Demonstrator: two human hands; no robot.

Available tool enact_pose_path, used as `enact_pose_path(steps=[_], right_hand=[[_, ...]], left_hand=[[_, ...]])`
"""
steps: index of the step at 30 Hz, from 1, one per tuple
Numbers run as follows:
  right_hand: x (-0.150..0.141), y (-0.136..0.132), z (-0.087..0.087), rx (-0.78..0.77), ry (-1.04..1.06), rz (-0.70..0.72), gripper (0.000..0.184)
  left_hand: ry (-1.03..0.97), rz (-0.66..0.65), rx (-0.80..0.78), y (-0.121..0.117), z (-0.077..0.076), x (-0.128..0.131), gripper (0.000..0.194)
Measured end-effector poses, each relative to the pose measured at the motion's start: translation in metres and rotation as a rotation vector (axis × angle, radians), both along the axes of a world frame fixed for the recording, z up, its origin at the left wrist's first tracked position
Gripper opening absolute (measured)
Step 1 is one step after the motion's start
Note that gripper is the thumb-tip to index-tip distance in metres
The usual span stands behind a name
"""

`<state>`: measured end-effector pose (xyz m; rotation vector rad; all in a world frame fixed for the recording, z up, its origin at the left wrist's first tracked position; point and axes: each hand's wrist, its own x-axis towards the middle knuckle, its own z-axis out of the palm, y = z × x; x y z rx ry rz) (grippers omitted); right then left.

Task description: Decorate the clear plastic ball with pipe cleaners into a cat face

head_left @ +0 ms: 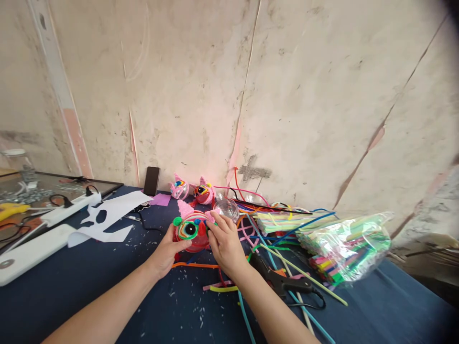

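A pipe-cleaner animal head [193,234], red and pink with a pointed pink ear and a black eye ringed in white, green and yellow, is between my hands above the table. My left hand [165,252] grips its left side, thumb across the front below the eye. On the other side my right hand [225,241] presses its fingers against the head, covering that part of the face. Whether a small piece lies under those fingertips is hidden. Just behind stand two similar heads, a pink one [179,188] and a red-and-pink one [204,192], beside a clear plastic ball [226,208].
To the right lie a black glue gun [281,279], loose pipe cleaners [304,274] and a plastic bag of pipe cleaners [347,246]. Cut white paper [118,210], a white power strip [71,209] and a phone [152,180] are on the left. A wall [201,86] rises behind.
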<state>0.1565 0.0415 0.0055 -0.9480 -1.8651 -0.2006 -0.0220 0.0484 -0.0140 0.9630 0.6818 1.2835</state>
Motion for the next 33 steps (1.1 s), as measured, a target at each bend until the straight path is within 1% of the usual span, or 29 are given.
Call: enact_pose_path(steps=[5,10,13,15,16,18,20,21,23,25,28,33], right_hand=[[-0.004,0.002,-0.004,0.002,0.043,0.014,0.032],[-0.004,-0.005,0.001,0.014,-0.006,-0.059,0.034],[-0.006,-0.011,0.005,0.005,-0.069,-0.031,0.033],[-0.008,-0.012,0.006,-0.010,-0.055,0.001,0.030],[-0.008,-0.011,0.006,-0.014,-0.007,0.014,0.029],[-0.005,-0.008,0.006,-0.029,0.175,0.008,0.022],[0.001,-0.003,0.005,-0.085,0.401,-0.051,0.018],[0.005,-0.001,0.005,-0.126,0.495,-0.092,0.021],[0.015,0.005,0.004,-0.198,0.608,-0.162,0.030],[0.022,0.009,0.003,-0.225,0.653,-0.195,0.036],[0.029,0.015,0.001,-0.225,0.675,-0.207,0.037],[0.027,0.017,0.000,-0.247,0.637,-0.155,0.034]], left_hand=[[0.005,0.026,0.031,0.000,0.001,0.000,0.060],[0.023,0.021,0.032,-0.002,0.003,0.002,0.061],[0.067,0.014,0.034,-0.005,0.004,0.004,0.059],[0.065,0.004,0.021,-0.006,0.003,0.005,0.059],[0.047,0.002,0.015,-0.005,0.003,0.005,0.059],[0.003,0.009,-0.004,-0.002,0.002,0.003,0.058],[-0.011,0.037,-0.039,0.002,0.002,0.000,0.057],[-0.005,0.056,-0.060,0.004,0.001,-0.001,0.055],[0.011,0.092,-0.089,0.008,0.001,-0.004,0.052],[0.012,0.115,-0.093,0.011,-0.001,-0.006,0.049],[0.000,0.116,-0.091,0.012,-0.003,-0.008,0.048],[-0.013,0.088,-0.093,0.014,-0.005,-0.010,0.044]])
